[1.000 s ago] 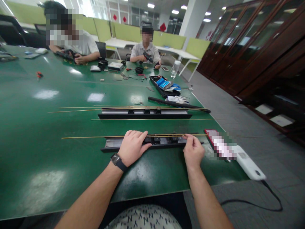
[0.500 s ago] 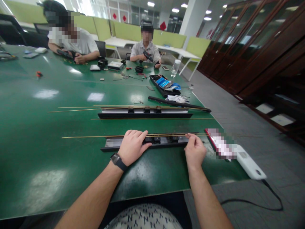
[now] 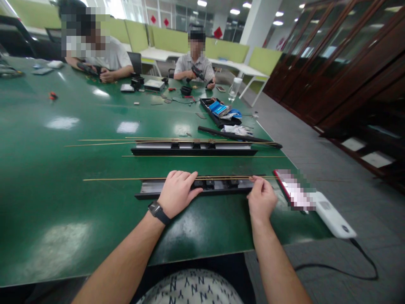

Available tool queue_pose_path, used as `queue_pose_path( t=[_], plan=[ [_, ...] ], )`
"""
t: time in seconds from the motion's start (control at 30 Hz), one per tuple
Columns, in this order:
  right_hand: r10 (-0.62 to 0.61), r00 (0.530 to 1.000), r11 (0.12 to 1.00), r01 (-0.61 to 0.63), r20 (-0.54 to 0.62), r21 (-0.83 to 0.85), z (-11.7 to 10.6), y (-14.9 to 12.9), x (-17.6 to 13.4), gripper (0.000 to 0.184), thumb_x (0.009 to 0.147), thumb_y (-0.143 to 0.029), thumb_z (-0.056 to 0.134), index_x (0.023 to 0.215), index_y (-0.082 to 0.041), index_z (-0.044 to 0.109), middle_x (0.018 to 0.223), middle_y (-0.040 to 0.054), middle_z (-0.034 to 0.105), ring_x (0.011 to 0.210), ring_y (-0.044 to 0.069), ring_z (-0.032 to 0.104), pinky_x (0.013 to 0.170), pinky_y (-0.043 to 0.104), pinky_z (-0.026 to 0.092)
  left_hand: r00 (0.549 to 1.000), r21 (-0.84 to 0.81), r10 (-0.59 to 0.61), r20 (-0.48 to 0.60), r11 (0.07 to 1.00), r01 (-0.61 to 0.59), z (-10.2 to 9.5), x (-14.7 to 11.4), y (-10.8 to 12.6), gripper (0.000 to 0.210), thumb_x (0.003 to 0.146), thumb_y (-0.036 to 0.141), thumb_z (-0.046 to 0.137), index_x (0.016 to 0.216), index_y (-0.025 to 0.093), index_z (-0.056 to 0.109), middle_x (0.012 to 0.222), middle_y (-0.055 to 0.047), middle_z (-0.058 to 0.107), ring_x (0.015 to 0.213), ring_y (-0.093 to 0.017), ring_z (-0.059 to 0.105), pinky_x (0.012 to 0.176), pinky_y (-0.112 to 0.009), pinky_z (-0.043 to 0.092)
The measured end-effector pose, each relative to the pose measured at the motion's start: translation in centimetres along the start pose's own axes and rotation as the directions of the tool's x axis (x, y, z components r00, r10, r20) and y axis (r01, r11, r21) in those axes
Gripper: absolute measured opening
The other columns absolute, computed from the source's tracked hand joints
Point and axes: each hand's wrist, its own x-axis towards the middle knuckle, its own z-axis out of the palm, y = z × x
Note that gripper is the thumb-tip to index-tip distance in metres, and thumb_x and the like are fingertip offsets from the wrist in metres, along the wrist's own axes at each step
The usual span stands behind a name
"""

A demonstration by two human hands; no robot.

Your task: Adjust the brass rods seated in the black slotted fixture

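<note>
A black-edged metal channel (image 3: 152,188) lies on the green table before me, with black blocks (image 3: 232,182) inside it. Long thin brass-coloured rods (image 3: 110,180) run along its far edge. My left hand (image 3: 177,190), a watch on its wrist, is wrapped over the channel left of its middle, covering part of the rods. Near the channel's right end my right hand (image 3: 262,196) pinches a thin rod between thumb and fingers. Beyond them lies a second channel (image 3: 190,151), with more thin rods (image 3: 101,141) across it and a single rod (image 3: 202,156) in front.
A phone (image 3: 292,190) and a white power bank (image 3: 333,215) with a black cable sit at the right table edge. Farther back are a black bar (image 3: 237,137), white gloves (image 3: 237,130) and a black tray (image 3: 211,114). Two people sit across the table.
Both hands keep nearly the same places on the channel and rod. The whole view has shifted slightly; my right hand sits a touch farther right.
</note>
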Motion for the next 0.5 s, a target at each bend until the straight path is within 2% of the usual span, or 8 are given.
queue_pose_path(
  t=[0.23,0.5],
  plan=[
    [-0.013,1.0,1.0,0.013,-0.001,-0.026,-0.13,-0.05,-0.02,0.049,0.1,-0.054,0.045,0.101,-0.016,0.076,0.091,0.0118,0.079,0.08,0.024,0.074,0.076,0.033,0.053,1.0,0.003,0.002,0.0,1.0,-0.002,-0.06,0.05,0.09,0.045,0.095,0.049,0.065,0.128,0.018,0.063,0.111,-0.01,0.074,0.105,-0.028,0.066,0.095,-0.045,0.043],
    [-0.04,0.999,0.999,0.041,0.022,-0.014,-0.02,-0.22,-0.15,0.048,0.1,-0.053,0.046,0.1,-0.017,0.077,0.093,0.0114,0.079,0.079,0.024,0.074,0.076,0.033,0.053,1.0,0.035,0.019,-0.013,0.999,-0.018,0.05,0.07,0.08,0.044,0.096,0.05,0.063,0.127,0.018,0.063,0.109,-0.011,0.074,0.106,-0.028,0.066,0.094,-0.044,0.043]
  ],
)
